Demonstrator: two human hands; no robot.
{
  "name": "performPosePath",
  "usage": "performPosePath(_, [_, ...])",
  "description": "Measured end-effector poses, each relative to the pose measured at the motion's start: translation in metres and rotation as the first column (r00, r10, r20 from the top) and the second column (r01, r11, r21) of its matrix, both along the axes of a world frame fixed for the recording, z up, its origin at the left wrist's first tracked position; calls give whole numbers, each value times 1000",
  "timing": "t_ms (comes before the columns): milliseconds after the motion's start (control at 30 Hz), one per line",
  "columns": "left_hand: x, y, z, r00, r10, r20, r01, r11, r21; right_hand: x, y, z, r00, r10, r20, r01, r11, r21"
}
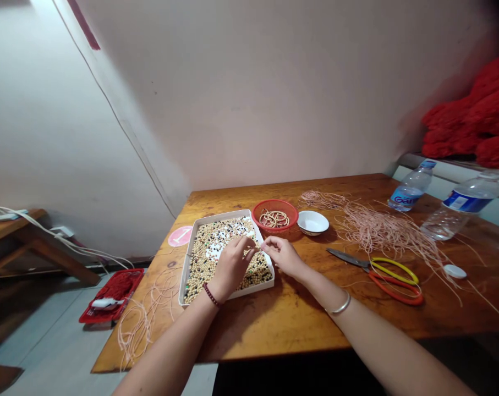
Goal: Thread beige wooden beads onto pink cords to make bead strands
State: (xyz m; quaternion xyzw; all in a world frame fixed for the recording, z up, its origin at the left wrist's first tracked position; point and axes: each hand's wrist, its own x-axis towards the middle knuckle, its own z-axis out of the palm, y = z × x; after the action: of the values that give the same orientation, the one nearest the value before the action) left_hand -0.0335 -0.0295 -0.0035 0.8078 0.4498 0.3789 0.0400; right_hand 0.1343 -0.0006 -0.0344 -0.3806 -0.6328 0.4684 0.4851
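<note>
The left hand (232, 265) and right hand (283, 255) meet over the right part of the white box (188, 264) on the table (299, 319), their tips nearly touching. Both sets of fingers are pinched narrow on something too small to name, perhaps a cord end. The beads (203, 258), mostly tan with some white and dark, lie just beneath and to the left, nearer the left hand.

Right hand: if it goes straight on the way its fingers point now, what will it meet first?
Probably the left hand: the right hand points leftward at its fingertips, above the tray of beads. Whether they already touch is unclear.
</note>
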Motion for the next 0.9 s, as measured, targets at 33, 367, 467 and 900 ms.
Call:
performPosePath(33, [-1, 0, 2, 997, 13, 77, -10, 999, -37, 0, 0, 2, 998, 7, -61, -10, 999, -46])
performPosePath(367, [-4, 11, 9, 737, 166, 656, 133, 915, -380, 2, -6, 15, 923, 113, -367, -284, 845, -453])
performPosePath(467, [-3, 9, 10, 734, 215, 644, 103, 902, -419, 3, -5, 14, 910, 113, -399, -308, 828, -469])
performPosePath(900, [-6, 9, 11, 764, 215, 609, 2, 942, -336, 0, -1, 7, 928, 95, -361, -267, 844, -465])
